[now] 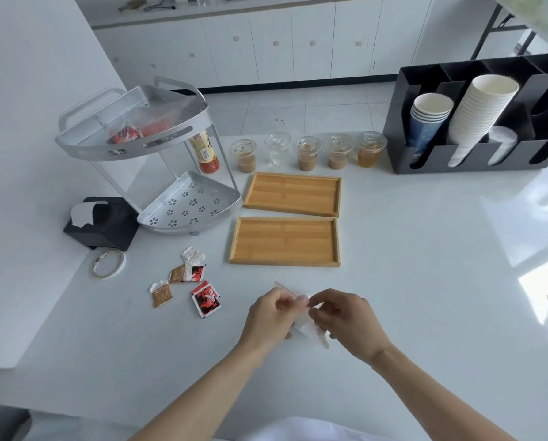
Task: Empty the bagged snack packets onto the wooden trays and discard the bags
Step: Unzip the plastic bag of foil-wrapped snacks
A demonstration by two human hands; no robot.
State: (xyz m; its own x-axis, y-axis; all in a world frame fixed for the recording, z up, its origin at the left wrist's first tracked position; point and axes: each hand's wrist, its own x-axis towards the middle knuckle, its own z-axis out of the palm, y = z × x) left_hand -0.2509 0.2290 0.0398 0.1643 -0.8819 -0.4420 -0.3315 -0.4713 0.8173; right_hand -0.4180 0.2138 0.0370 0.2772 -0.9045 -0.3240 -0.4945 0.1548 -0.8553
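Note:
Two wooden trays lie side by side on the white counter, the far tray and the near tray; both hold nothing. My left hand and my right hand meet just in front of the near tray, both pinching a thin clear plastic bag. Several small snack packets, brown, red and white, lie loose on the counter left of my hands. Another clear bag with red packets sits on the top shelf of a metal rack.
Several lidded cups of drinks line up behind the trays. A black cup organiser stands at the back right. A tissue box and a tape roll are at the left, with a bottle behind the rack.

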